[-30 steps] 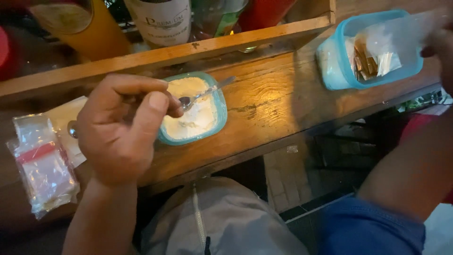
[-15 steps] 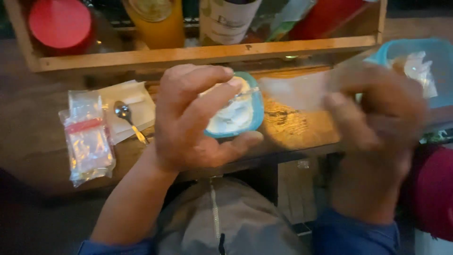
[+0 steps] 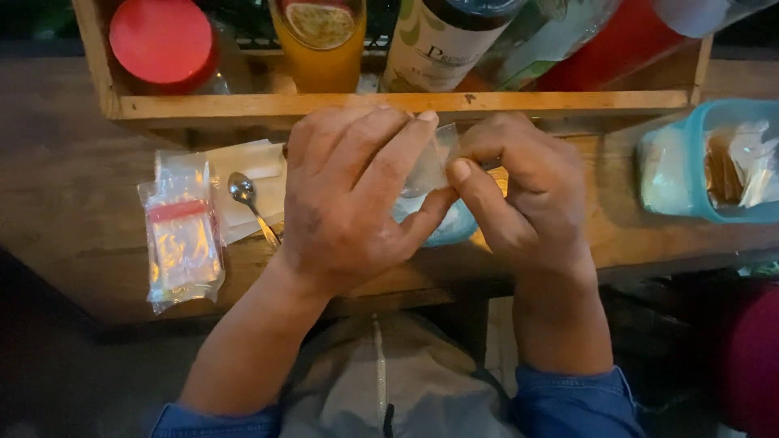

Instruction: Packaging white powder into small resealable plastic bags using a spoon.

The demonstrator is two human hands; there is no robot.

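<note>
My left hand [image 3: 353,195] and my right hand [image 3: 523,191] meet over the middle of the wooden table [image 3: 65,211]. Both pinch a small clear plastic bag [image 3: 430,162] between thumb and fingers. Under the hands lies a small light-blue tub [image 3: 450,227], mostly hidden, with white stuff in it. A metal spoon [image 3: 250,203] rests on a white napkin [image 3: 256,166] to the left of my left hand.
A stack of small clear zip bags with a red strip [image 3: 182,239] lies at the left. A larger light-blue tub [image 3: 714,158] with packets stands at the right. Behind, a wooden crate [image 3: 389,104] holds a red-lidded jar [image 3: 162,40] and bottles [image 3: 442,36].
My left hand has let go of the spoon, which now lies on the napkin. My right hand came in from the right tub with a clear bag, and both hands now hold it.
</note>
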